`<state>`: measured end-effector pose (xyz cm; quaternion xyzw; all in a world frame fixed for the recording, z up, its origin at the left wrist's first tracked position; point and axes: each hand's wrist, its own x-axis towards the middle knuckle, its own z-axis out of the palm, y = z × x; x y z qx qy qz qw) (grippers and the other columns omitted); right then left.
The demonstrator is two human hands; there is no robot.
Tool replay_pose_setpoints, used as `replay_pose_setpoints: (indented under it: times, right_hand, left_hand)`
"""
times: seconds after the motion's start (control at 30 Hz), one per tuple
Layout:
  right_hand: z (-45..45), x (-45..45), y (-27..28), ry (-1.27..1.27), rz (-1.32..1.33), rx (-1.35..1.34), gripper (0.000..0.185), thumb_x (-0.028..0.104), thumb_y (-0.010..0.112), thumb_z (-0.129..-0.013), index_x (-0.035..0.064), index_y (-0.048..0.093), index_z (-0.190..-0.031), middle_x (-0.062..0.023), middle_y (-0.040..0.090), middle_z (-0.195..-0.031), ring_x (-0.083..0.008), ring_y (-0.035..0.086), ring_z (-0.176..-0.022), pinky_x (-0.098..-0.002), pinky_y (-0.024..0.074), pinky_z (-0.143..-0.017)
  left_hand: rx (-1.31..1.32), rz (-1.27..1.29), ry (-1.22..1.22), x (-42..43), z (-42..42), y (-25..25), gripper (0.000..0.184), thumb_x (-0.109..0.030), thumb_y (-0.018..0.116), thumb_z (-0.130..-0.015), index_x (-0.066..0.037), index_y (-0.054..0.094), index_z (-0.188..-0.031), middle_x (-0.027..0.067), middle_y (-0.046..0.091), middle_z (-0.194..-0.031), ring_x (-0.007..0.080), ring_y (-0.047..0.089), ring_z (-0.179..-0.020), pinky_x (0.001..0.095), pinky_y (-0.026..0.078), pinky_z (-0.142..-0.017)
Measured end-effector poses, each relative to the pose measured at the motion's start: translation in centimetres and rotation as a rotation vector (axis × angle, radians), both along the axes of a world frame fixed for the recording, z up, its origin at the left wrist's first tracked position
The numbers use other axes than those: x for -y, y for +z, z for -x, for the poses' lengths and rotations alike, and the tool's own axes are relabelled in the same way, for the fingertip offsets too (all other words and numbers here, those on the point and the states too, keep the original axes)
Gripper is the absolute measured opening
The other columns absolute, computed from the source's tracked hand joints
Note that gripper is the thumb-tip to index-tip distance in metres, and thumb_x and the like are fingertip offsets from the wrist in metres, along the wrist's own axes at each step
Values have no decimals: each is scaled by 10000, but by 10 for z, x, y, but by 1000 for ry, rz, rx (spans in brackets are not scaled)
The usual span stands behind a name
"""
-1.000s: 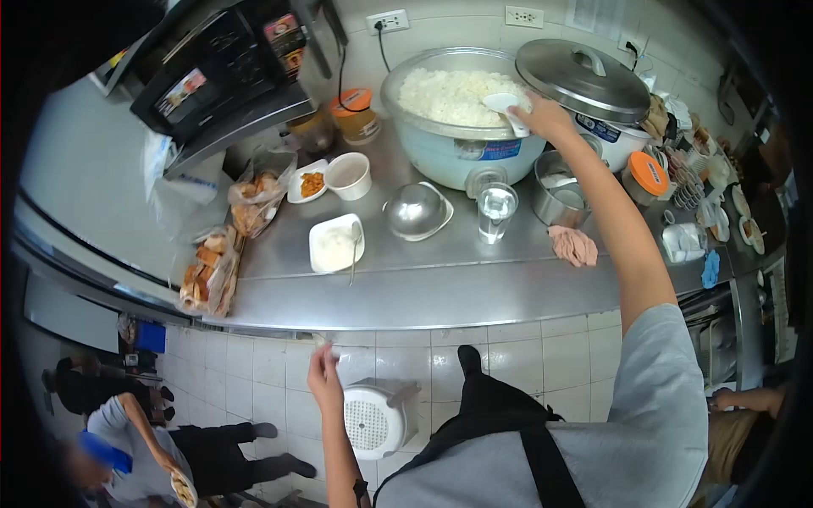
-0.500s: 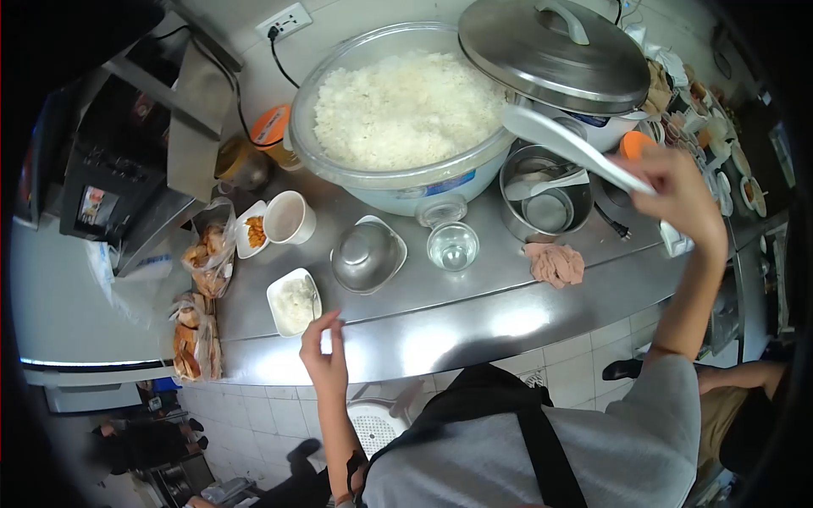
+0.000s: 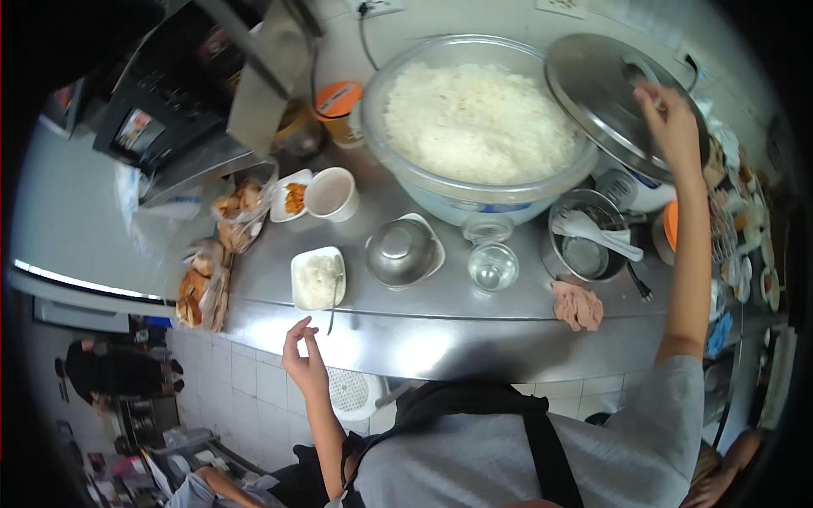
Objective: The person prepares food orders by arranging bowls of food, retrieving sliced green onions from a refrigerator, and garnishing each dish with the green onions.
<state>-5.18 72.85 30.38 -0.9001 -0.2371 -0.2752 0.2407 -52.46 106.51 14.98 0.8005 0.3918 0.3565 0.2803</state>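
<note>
My right hand [image 3: 671, 127] is at the handle of a large steel lid [image 3: 589, 89], with its fingers closed on it. The lid leans beside a big tub of cooked rice [image 3: 474, 118] and overlaps its right rim. My left hand [image 3: 305, 351] is empty, fingers loosely bent and apart, just in front of the counter edge. Near it, a square white bowl [image 3: 318, 292] holds rice and a spoon [image 3: 333, 317]. A white rice paddle [image 3: 597, 234] lies across a steel pot [image 3: 552, 254] in front of the lid.
An upturned steel bowl [image 3: 398, 254] sits on a white dish, next to a glass of water [image 3: 493, 267]. A pink cloth [image 3: 577, 306] lies near the counter's front edge. Bagged bread [image 3: 203, 288], a white cup [image 3: 331, 195] and an orange-lidded tub [image 3: 340, 110] stand left.
The paddle has left my right hand and now rests in the steel pot. That hand has moved up to the lid's handle. The view has shifted; my left hand stays empty.
</note>
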Motion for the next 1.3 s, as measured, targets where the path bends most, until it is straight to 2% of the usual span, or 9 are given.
replay_pose_setpoints:
  times: [0.07, 0.13, 0.2, 0.47, 0.63, 0.8, 1.0, 1.2, 1.3]
  right_hand:
    - [-94, -1, -26, -270, 249, 382, 478, 392, 572, -868, 206, 505, -1303, -182, 530, -1231, -417, 464, -1157, -457, 429, -923]
    - [-159, -5, -48, -391, 353, 121, 398, 335, 537, -895, 198, 543, -1269, -188, 554, -1223, -395, 494, -1153, -438, 428, -933]
    - [-232, 18, -61, -177, 148, 72, 331, 246, 512, -909, 186, 579, -1228, -191, 578, -1194, -356, 545, -1111, -419, 431, -931]
    - [-176, -25, 7, 111, 108, 23, 382, 124, 454, -925, 244, 546, -1275, -190, 586, -1176, -318, 578, -1088, -356, 435, -929]
    - [-100, -143, -15, 474, 23, 47, 417, 98, 453, -920, 317, 547, -1262, -194, 625, -1045, -332, 627, -939, -373, 469, -824]
    - [-45, -214, -49, 377, 101, 12, 394, 103, 466, -916, 309, 572, -1235, -197, 620, -1024, -398, 590, -919, -393, 463, -812]
    - [-71, -228, -63, 511, 139, 11, 443, 69, 427, -921, 313, 534, -1275, -206, 603, -1059, -372, 574, -975, -420, 446, -837]
    - [-25, -242, -62, 243, 193, 123, 496, 29, 385, -912, 312, 520, -1296, -222, 545, -1101, -391, 545, -1039, -401, 429, -916]
    - [-84, -230, -68, 510, 304, 113, 536, 19, 390, -905, 321, 462, -1342, -207, 527, -1197, -391, 520, -1115, -385, 399, -972]
  left_hand:
    - [-26, -30, 94, -19, 40, -29, 164, -64, 548, -896, -7, 637, -1022, 80, 647, -813, 157, 615, -766, 301, 471, -761]
    - [-26, 10, 244, -24, 82, -51, 173, -62, 536, -899, -7, 633, -1031, 81, 640, -805, 156, 614, -769, 290, 472, -750]
    - [-14, 49, 378, -22, 131, -80, 190, -59, 520, -901, -11, 621, -1055, 80, 626, -793, 153, 613, -770, 277, 478, -729]
    - [177, 339, 674, 29, 273, -209, 272, -48, 483, -892, -13, 568, -1148, 75, 602, -781, 144, 591, -722, 286, 500, -670]
    - [4, 294, 410, -16, 180, -158, 246, -51, 500, -882, -58, 613, -1101, 81, 632, -769, 147, 603, -730, 277, 478, -712]
    - [-19, 217, 328, -43, 153, -121, 224, -58, 523, -876, -60, 628, -1074, 74, 651, -751, 141, 609, -722, 291, 469, -726]
    - [-9, 312, 450, -29, 210, -153, 233, -55, 523, -874, -60, 625, -1083, 57, 626, -712, 138, 611, -714, 292, 474, -710]
    - [6, 461, 564, -14, 290, -217, 262, -46, 512, -866, -63, 608, -1109, 58, 635, -716, 131, 610, -688, 283, 484, -674]
    - [5, 495, 568, -27, 333, -226, 280, -45, 514, -861, -69, 595, -1128, 72, 643, -718, 134, 619, -666, 290, 493, -638]
